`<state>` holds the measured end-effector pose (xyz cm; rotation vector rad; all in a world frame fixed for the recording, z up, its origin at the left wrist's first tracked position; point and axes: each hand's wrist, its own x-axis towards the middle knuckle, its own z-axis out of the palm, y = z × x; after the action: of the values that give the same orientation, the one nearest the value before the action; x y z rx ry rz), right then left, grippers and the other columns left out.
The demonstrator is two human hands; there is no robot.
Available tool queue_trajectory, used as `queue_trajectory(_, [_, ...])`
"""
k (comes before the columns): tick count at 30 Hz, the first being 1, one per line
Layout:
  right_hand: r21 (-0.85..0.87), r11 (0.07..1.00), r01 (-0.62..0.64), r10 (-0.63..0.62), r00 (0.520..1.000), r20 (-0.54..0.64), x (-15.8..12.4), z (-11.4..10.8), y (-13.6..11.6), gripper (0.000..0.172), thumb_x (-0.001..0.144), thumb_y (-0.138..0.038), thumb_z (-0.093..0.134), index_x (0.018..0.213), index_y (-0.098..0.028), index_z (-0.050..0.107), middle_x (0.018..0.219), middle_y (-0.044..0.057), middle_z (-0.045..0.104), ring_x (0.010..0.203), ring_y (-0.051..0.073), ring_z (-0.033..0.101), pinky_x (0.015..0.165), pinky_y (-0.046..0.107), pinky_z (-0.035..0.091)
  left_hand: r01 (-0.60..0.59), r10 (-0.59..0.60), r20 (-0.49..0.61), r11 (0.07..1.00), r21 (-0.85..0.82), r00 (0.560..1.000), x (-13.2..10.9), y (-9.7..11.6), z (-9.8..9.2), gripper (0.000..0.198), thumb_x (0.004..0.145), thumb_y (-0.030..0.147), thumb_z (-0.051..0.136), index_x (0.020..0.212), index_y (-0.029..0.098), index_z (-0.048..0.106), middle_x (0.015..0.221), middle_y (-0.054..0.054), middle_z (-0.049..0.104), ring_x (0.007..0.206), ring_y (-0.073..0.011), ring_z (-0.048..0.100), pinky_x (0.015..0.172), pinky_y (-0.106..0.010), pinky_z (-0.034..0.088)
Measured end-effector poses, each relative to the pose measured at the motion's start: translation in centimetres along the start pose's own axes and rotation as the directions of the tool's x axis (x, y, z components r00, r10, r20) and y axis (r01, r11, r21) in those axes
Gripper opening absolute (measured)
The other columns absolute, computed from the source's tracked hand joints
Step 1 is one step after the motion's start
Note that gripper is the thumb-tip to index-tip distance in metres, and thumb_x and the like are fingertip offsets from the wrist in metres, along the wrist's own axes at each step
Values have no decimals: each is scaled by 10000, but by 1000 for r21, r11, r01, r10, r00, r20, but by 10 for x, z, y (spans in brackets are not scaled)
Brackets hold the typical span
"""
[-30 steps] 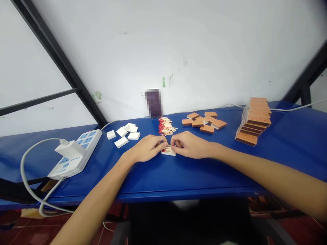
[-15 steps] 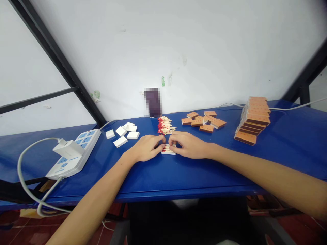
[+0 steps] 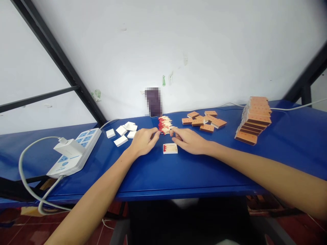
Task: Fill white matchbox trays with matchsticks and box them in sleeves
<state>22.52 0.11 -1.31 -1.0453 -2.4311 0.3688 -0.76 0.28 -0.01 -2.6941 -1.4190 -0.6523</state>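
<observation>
A small white matchbox tray (image 3: 170, 152) with red-headed matches in it lies on the blue table, with neither hand on it. Behind it is a loose pile of matches (image 3: 165, 125), heads to the left. My left hand (image 3: 144, 141) is at the pile's left edge, thumb and forefinger apart, nothing seen between them. My right hand (image 3: 190, 141) reaches to the pile's right edge, its fingers loosely bent and apart from the thumb. Whether its fingertips touch a match is too small to tell.
Several white trays (image 3: 121, 140) lie on the left, beside a power strip (image 3: 84, 149) with a plugged-in charger (image 3: 68, 148). Several orange matchbox sleeves (image 3: 206, 128) are scattered on the right; farther right stands a stack of matchboxes (image 3: 255, 117). A pixelated dark object (image 3: 153, 102) leans on the wall.
Both hands have let go of the filled tray and moved away from the table's front edge, to either side of the match pile. The tray now shows fully.
</observation>
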Motion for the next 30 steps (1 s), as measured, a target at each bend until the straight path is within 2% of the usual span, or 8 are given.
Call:
queue_trajectory(2, [-89,994,-60,59,998,-19,1,0,7,217,929,-232,436,1118,-197,537,773,6,602,666,152,514,620,266,315,50,-50,3,998,41,999,1,-6,3,293,977,331,377,835,199,597,639,-3,592,580,-165,531,570,-277,286])
queue_trajectory(5, [-194,969,-152,143,988,-58,4,0,19,302,921,-249,454,1206,-191,537,885,46,637,745,174,560,642,275,338,86,-89,69,995,48,994,1,-12,9,233,952,328,410,923,212,609,662,-1,611,601,-178,554,573,-277,302])
queue_trajectory(10, [-232,941,-247,236,969,-73,14,1,32,358,916,-285,486,1257,-192,541,973,73,662,815,201,590,652,288,363,99,-98,105,995,-4,990,3,-16,18,213,944,331,414,953,215,593,650,9,597,609,-182,564,573,-274,324])
queue_trajectory(15, [-208,946,-249,242,969,-58,20,1,36,339,931,-316,496,1242,-203,570,898,56,672,764,185,588,609,273,340,78,-76,117,997,-14,990,4,-16,16,192,935,323,444,991,215,593,664,10,599,602,-176,557,561,-266,322])
queue_trajectory(20, [-219,960,-173,171,985,-29,17,1,39,272,942,-289,477,1158,-214,625,883,46,650,755,170,566,642,272,340,13,-7,149,999,-42,989,3,-14,14,295,973,357,409,1174,237,589,685,15,608,615,-172,562,580,-260,338])
queue_trajectory(24, [-199,967,-162,159,987,-34,15,1,38,202,930,-268,487,1056,-205,631,854,34,636,724,155,543,626,263,321,-2,6,178,1000,-19,984,3,-13,13,371,984,384,402,1298,264,561,712,4,618,628,-174,567,595,-261,345])
queue_trajectory(30, [-175,973,-148,147,989,-21,14,-3,34,106,916,-250,504,917,-192,592,810,15,615,684,135,513,591,252,287,-13,22,189,999,-52,982,4,-13,12,327,982,383,412,1179,244,633,733,-6,627,657,-171,565,598,-257,344])
